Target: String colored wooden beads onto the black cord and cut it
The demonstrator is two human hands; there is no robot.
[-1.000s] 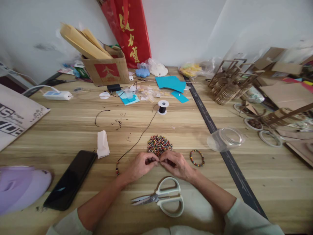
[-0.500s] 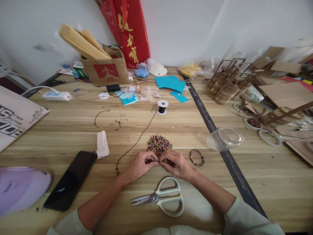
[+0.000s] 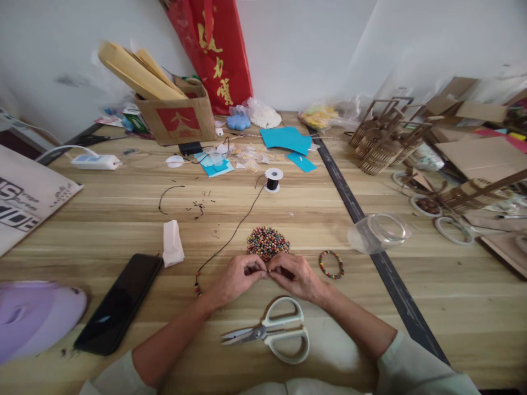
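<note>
Just in front of a pile of small multicoloured beads (image 3: 268, 242), my two hands meet fingertip to fingertip. My left hand (image 3: 242, 277) is closed in a pinch, most likely on the cord's end, though the fingers cover it. My right hand (image 3: 297, 276) pinches a tiny bead (image 3: 269, 270) between thumb and forefinger. From a white spool (image 3: 272, 180) a black cord (image 3: 242, 220) runs down to the left, carrying a few threaded beads (image 3: 198, 289) beside my left wrist. A finished-looking bead bracelet (image 3: 331, 265) lies right of my right hand.
Scissors (image 3: 263, 332) with pale handles lie below my hands. A black phone (image 3: 119, 304) and folded white paper (image 3: 172, 243) are at left, with cord scraps (image 3: 200, 206) beyond. A clear plastic jar (image 3: 379, 233) lies on its side at right, near small woven baskets (image 3: 381, 145).
</note>
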